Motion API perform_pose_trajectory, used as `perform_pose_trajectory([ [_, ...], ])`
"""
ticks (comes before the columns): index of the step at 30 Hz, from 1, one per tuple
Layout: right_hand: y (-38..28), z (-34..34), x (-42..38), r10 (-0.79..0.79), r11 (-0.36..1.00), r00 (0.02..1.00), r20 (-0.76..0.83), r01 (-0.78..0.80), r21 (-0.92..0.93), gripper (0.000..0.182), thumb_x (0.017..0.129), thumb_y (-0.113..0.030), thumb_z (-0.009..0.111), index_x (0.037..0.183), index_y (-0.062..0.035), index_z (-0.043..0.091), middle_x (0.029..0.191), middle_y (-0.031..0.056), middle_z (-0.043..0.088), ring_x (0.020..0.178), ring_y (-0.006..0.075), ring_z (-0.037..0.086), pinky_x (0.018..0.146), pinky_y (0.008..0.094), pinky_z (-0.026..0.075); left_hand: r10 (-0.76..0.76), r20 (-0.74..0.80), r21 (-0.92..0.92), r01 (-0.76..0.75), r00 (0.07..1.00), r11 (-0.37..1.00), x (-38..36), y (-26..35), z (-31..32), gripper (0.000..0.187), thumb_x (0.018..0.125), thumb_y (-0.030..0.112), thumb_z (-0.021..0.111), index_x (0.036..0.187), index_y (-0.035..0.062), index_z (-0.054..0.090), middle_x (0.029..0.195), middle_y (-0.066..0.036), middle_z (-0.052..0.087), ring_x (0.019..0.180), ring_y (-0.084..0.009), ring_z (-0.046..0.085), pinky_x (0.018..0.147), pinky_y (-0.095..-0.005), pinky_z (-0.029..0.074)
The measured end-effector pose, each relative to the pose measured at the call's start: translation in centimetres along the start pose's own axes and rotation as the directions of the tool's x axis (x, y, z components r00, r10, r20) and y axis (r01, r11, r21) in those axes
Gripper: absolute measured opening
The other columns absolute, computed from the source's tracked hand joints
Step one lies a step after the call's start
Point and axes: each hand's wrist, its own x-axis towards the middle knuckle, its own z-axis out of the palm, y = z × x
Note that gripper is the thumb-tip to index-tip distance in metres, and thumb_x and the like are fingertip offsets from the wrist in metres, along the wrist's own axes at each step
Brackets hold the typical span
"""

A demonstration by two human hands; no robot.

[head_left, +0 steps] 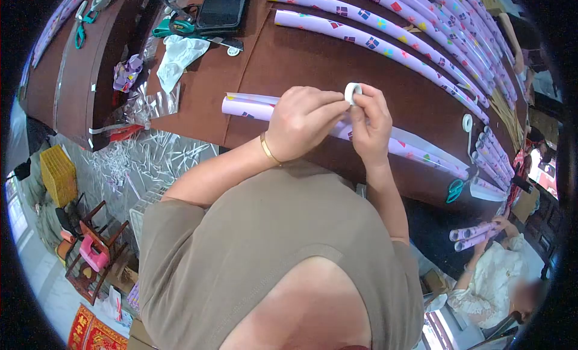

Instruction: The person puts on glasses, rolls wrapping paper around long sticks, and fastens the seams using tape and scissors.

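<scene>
A small roll of white tape (350,95) is held between the thumb and fingers of my right hand (372,118). My left hand (304,118), with a gold bracelet at the wrist, is closed, its fingertips pinched together right beside the tape. What those fingertips grip is too small to make out. Under both hands, near the table's front edge, lies a lilac patterned paper roll (244,107). My hands cover its middle, and a loose flap of paper shows along its right part.
More lilac rolls (373,43) lie across the brown table (205,118). Teal scissors (455,191) and another tape roll (467,122) are at the right. A dark tablet (221,10) lies at the back left. A person (490,278) holds short rolls at the lower right.
</scene>
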Motion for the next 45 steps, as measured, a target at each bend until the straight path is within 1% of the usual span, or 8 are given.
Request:
perform_pose_trajectory([
  [7,0.2,0.1,-0.1,0.014,1.000,1.000,-0.001,-0.014,0.013,0.012,0.089,-0.006,0.064,0.099,0.0005,0.064,0.106,0.0155,0.063,0.091,0.0287,0.065,0.077,0.0339,0.052,-0.233,0.080,-0.296,0.247,0.969,0.923,0.6,-0.1,-0.2,0.017,0.078,0.003,0.074,0.095,0.0028,0.071,0.098,-0.012,0.071,0.087,-0.0265,0.069,0.077,-0.0353,0.055],
  [29,-0.2,-0.1,0.3,0.002,1.000,0.999,-0.044,-0.002,-0.002,0.012,0.086,-0.011,0.066,0.090,0.0005,0.063,0.104,0.0148,0.064,0.091,0.0252,0.062,0.080,0.0333,0.048,-0.509,0.282,-0.406,0.581,0.814,0.705,1.4,0.7,-0.1,0.015,0.082,0.003,0.071,0.097,0.0011,0.072,0.089,-0.008,0.072,0.080,-0.0156,0.068,0.071,-0.0291,0.054],
  [35,0.2,0.0,0.4,-0.032,0.999,0.999,-0.031,0.032,0.006,0.014,0.086,-0.013,0.069,0.089,0.0008,0.064,0.106,0.0151,0.064,0.090,0.0252,0.063,0.079,0.0331,0.050,-0.389,0.167,-0.325,0.423,0.906,0.846,1.6,0.3,-0.4,0.012,0.080,0.001,0.072,0.092,0.0011,0.071,0.086,-0.008,0.071,0.078,-0.0188,0.068,0.068,-0.0303,0.054],
  [37,0.1,-0.1,0.4,-0.026,0.999,1.000,-0.003,0.027,0.029,0.015,0.088,-0.013,0.067,0.089,0.0010,0.064,0.109,0.0153,0.064,0.093,0.0236,0.062,0.083,0.0329,0.049,-0.350,0.025,-0.258,0.344,0.937,0.903,1.7,-0.2,-1.0,0.009,0.079,0.004,0.072,0.089,0.0029,0.071,0.082,-0.010,0.068,0.074,-0.0234,0.067,0.065,-0.0327,0.055],
  [39,-0.1,-0.3,0.4,0.074,0.995,0.997,0.001,-0.074,0.063,0.016,0.088,-0.015,0.067,0.087,0.0016,0.064,0.114,0.0163,0.062,0.096,0.0235,0.061,0.086,0.0332,0.048,-0.369,0.000,-0.254,0.357,0.929,0.899,2.3,-0.5,-2.7,0.010,0.078,0.004,0.073,0.089,0.0031,0.072,0.083,-0.010,0.068,0.074,-0.0236,0.067,0.065,-0.0321,0.055],
  [41,0.1,-0.1,0.6,0.032,0.996,0.999,-0.011,-0.031,0.078,0.019,0.086,-0.015,0.070,0.084,0.0027,0.063,0.111,0.0163,0.062,0.093,0.0253,0.064,0.081,0.0348,0.051,-0.325,-0.035,-0.142,0.317,0.945,0.938,2.4,-0.5,-4.4,0.012,0.078,-0.001,0.072,0.090,0.0015,0.073,0.090,-0.011,0.070,0.080,-0.0217,0.068,0.070,-0.0299,0.053],
  [43,-0.1,-0.2,0.7,-0.020,0.999,0.999,0.047,0.018,0.043,0.016,0.089,-0.013,0.065,0.083,0.0016,0.063,0.116,0.0165,0.061,0.099,0.0225,0.059,0.089,0.0339,0.047,-0.348,-0.052,-0.169,0.335,0.936,0.927,1.9,-0.9,-5.3,0.009,0.080,0.002,0.073,0.089,0.0030,0.074,0.088,-0.010,0.069,0.077,-0.0179,0.067,0.066,-0.0278,0.053],
  [45,0.3,-0.5,0.6,0.029,0.997,0.999,0.018,-0.030,0.068,0.015,0.089,-0.012,0.064,0.082,0.0012,0.063,0.117,0.0162,0.061,0.100,0.0224,0.059,0.090,0.0338,0.046,-0.588,-0.114,-0.289,0.539,0.801,0.791,1.1,-2.0,-6.7,0.010,0.082,0.000,0.071,0.092,0.0008,0.073,0.089,-0.008,0.070,0.078,-0.0115,0.065,0.066,-0.0237,0.051],
])
